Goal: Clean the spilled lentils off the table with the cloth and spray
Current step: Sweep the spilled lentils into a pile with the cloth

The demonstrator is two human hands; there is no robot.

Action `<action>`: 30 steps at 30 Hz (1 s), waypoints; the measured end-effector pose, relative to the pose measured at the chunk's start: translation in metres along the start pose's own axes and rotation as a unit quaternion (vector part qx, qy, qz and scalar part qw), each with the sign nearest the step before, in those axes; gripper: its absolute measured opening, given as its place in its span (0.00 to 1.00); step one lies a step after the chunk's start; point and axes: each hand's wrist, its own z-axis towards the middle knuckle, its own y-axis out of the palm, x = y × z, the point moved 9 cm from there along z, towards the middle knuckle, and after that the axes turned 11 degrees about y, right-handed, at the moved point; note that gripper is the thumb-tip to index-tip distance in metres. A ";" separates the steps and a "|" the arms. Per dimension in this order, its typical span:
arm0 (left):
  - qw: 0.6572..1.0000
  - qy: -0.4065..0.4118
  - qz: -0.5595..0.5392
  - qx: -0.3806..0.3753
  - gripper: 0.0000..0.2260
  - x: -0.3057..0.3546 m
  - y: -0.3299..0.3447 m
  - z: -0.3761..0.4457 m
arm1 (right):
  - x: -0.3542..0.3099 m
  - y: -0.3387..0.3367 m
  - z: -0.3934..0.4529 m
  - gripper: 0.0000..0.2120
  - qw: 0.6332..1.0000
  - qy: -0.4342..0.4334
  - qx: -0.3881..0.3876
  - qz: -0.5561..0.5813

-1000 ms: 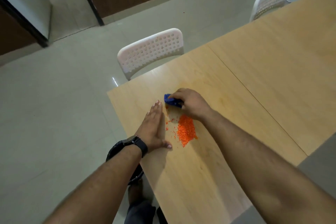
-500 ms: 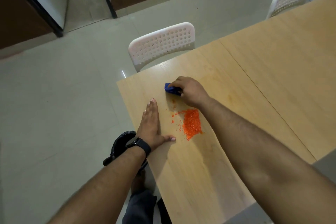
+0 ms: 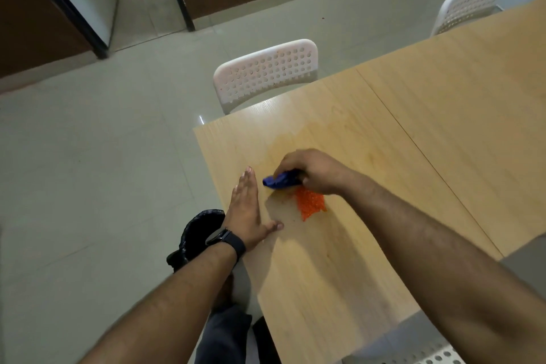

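1. Table: pale wood, a faint wet sheen past the hands toward the white chair. A black-lined bin sits on the floor just off the table's left edge, below the left wrist.
2. Step in hand, as judged: gathering the spill into one heap, to go over the edge into the bin.
3. Left hand: flat, fingers straight, set on the table at the left edge like a stop. Grasps nothing.
4. Right hand: fingers curled round the cloth, pressing it down just beyond the heap.
5. Cloth: dark blue, bunched, its end poking out toward the left hand.
6. Lentils: bright orange, one tight pile between the hands, touching the cloth's near side. Few stray grains visible.
7. Next move likely calls for a low sweep leftward, cloth kept flat so grains do not scatter.
8. Spray bottle: not in view.
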 end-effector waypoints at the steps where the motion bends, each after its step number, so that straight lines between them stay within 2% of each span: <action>1: 1.000 0.004 0.000 -0.003 0.65 0.000 0.001 0.000 | 0.010 -0.011 0.003 0.26 0.999 0.015 0.027 0.018; 5: 0.999 0.022 0.024 -0.012 0.62 0.004 0.005 0.001 | 0.056 -0.035 0.012 0.27 0.988 0.107 0.115 0.002; 8: 0.999 0.030 0.034 -0.022 0.59 0.012 0.008 0.001 | 0.069 -0.021 0.009 0.27 0.982 0.152 0.113 -0.011; 11: 0.998 0.026 0.046 -0.037 0.55 0.018 0.010 0.001 | 0.050 -0.003 0.000 0.28 0.987 0.127 0.099 -0.008; 15: 0.996 0.034 0.052 -0.057 0.53 0.026 0.014 0.002 | 0.030 0.018 -0.017 0.30 0.996 0.079 0.044 -0.004; 18: 0.995 0.040 0.059 -0.069 0.51 0.030 0.017 0.001 | 0.039 0.005 -0.033 0.31 0.990 0.079 0.092 0.074; 21: 0.995 0.039 0.066 -0.065 0.50 0.030 0.017 0.000 | 0.076 -0.025 -0.049 0.26 0.945 0.147 0.209 0.201; 23: 0.995 0.040 0.069 -0.064 0.50 0.029 0.018 0.000 | 0.108 -0.032 -0.058 0.24 0.921 0.224 0.252 0.197; 26: 0.995 0.041 0.073 -0.060 0.50 0.027 0.019 0.000 | 0.130 -0.015 -0.062 0.26 0.917 0.301 0.222 0.136; 30: 0.995 0.046 0.072 -0.054 0.50 0.027 0.019 0.000 | 0.115 0.005 -0.065 0.29 0.920 0.292 0.236 0.115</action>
